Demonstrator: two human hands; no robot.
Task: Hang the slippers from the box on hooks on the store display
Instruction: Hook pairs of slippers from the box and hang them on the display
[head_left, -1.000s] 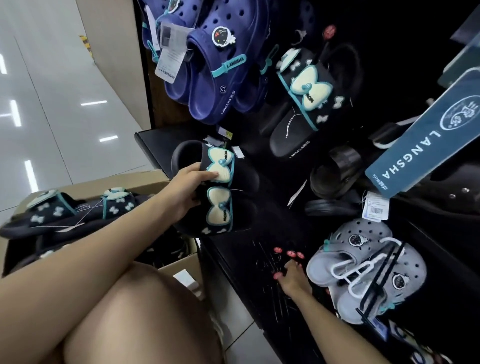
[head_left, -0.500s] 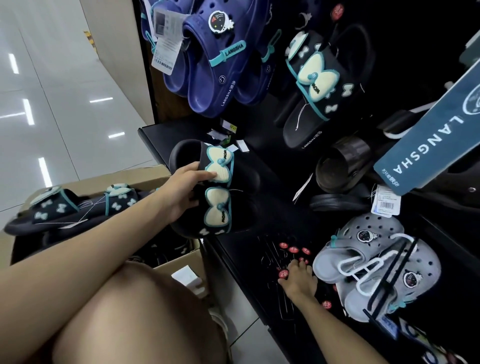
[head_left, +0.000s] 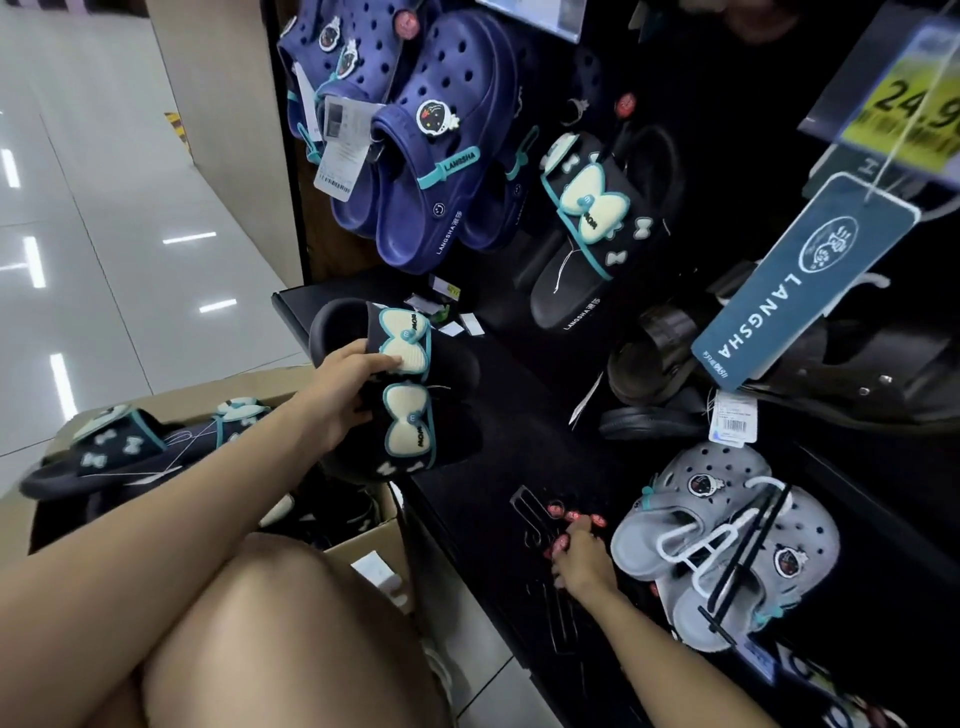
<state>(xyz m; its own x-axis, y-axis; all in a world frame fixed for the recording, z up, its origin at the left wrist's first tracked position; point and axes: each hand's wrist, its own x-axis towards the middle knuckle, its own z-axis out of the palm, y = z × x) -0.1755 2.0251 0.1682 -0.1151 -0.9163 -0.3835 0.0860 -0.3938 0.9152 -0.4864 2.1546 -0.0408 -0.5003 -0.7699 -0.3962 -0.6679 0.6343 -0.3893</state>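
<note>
My left hand (head_left: 337, 395) grips a pair of black slippers with cream bows (head_left: 410, 400), held together just above the black display shelf (head_left: 524, 415), beside the cardboard box (head_left: 371, 540). More bow slippers (head_left: 114, 447) lie in the box at the left. My right hand (head_left: 582, 561) is on the shelf lower down, with its fingertips bent over dark plastic hangers (head_left: 524, 504). Whether it grips one is unclear. A matching bow pair (head_left: 587, 228) hangs on the display above.
Blue clogs (head_left: 431, 156) with a price tag hang at the upper left of the display. Grey clogs (head_left: 727, 545) on a white hanger lie right of my right hand. A blue LANGSHA sign (head_left: 795, 280) juts out at the right. My knee (head_left: 285, 634) is below.
My view has tilted up a little, so the display sits lower in the frame. Both hands stay about where they were, the left still holding the pair.
</note>
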